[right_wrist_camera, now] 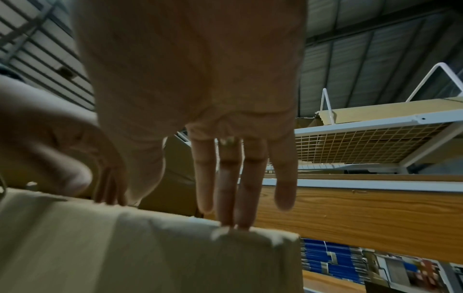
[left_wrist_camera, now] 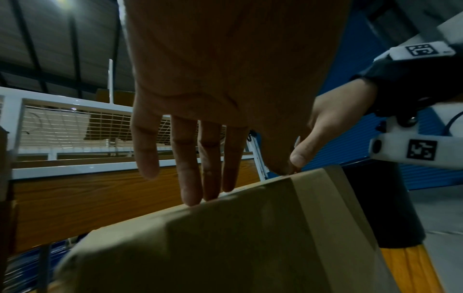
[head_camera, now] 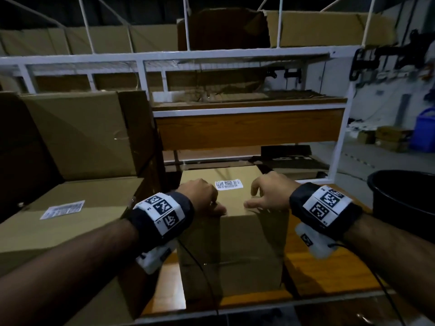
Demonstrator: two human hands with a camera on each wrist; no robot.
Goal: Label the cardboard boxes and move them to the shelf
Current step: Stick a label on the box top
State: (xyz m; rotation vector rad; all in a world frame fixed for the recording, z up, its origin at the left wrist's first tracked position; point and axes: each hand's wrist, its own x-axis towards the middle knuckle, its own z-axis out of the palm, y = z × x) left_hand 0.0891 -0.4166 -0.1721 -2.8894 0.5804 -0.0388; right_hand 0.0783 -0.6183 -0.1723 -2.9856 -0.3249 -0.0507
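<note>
A tall cardboard box stands on the wood-grain table right in front of me, with a white barcode label stuck on its top. My left hand rests on the near left of the box top, fingers straight and their tips touching the cardboard. On the near right of the top lies my right hand, fingertips pressed on the edge. Neither hand holds anything. The white metal shelf with a wood-grain panel stands just behind the box.
Large cardboard boxes are stacked at the left; the lower one carries a white label. A black bucket sits at the right, a blue bin farther back. More cardboard lies on the top shelf level.
</note>
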